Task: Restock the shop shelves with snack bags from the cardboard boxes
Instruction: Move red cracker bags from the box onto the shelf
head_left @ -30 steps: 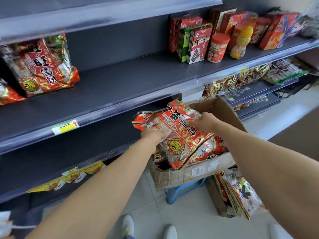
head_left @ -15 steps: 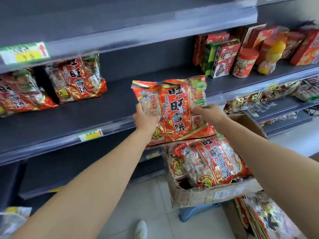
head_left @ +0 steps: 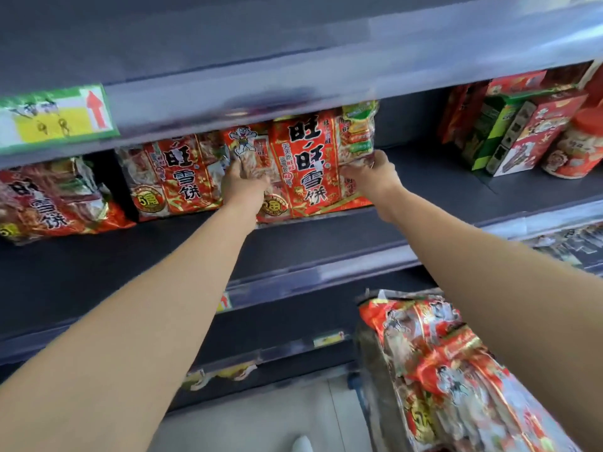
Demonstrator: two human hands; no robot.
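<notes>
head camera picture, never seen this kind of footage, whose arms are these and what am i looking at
No machine here. A person wears a wide-angle camera on the head, so you see their own bare arms reaching forward. The left hand and right hand grip the two sides of a red snack bag, held upright at the dark shelf. On that shelf a second bag and a third bag are to its left; boxes and a red-lidded jar sit at the right. At lower right a stack of bags of the same kind waits, blurred.
</notes>
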